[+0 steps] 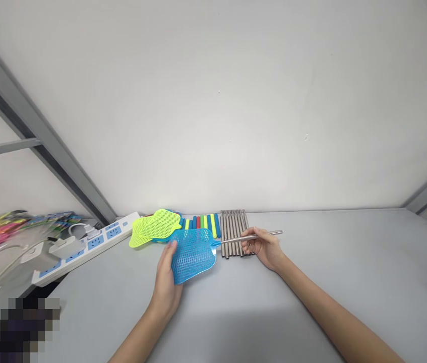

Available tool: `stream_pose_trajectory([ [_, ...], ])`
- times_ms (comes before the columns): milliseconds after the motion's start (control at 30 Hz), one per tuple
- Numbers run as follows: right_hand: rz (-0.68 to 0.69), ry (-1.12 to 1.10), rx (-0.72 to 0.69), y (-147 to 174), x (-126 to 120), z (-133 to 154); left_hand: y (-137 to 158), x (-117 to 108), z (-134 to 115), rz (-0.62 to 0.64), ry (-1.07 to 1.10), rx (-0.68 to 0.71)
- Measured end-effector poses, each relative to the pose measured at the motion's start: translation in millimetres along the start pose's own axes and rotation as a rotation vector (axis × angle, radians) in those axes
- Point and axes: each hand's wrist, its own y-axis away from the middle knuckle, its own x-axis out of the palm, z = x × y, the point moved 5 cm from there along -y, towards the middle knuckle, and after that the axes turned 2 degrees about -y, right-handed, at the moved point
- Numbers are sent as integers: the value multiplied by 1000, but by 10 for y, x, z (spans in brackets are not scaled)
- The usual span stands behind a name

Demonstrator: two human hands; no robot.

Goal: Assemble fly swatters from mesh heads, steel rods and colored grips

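Observation:
My left hand (167,277) is closed on the edge of a blue fly swatter head (194,254), a perforated plastic paddle. My right hand (264,247) pinches a thin metal rod (273,233), whose left end meets the neck of the blue head. Whether rod and neck are fixed together I cannot tell. Behind my right hand lies a row of several metal rods (232,227), side by side. Yellow-green swatter heads (162,224) are piled to the left, with blue ones partly hidden beneath. Between pile and rods sit several coloured tubes (213,225), partly covered by the blue head.
A white power strip (98,242) with plugged-in adapters (65,247) runs along the left side of the grey table (330,262). Colourful items in clear plastic bags (5,234) lie beyond it. A grey metal frame (52,146) and a pale wall (258,126) bound the back.

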Motion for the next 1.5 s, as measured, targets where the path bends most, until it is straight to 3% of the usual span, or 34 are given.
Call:
stream_pose_trajectory([
  [100, -36, 2, -13, 2, -21, -8, 126, 144, 109, 87, 143, -279],
  [200, -50, 19, -33, -3, -31, -22, 293, 293, 163, 213, 173, -404],
  [267, -65, 26, -44, -11, -40, -33, 394, 339, 215, 232, 173, -472],
  [767, -117, 150, -115, -55, 52, 58, 527, 391, 331, 282, 239, -518],
  [1000, -96, 341, -149, -19, 383, 372, 767, 460, 520, 331, 371, -823],
  [1200, -25, 353, -95, 30, 536, 423, 776, 477, 499, 362, 398, -827],
  [1500, 22, 342, -53, 35, 538, 381, 758, 470, 496, 371, 399, -848],
])
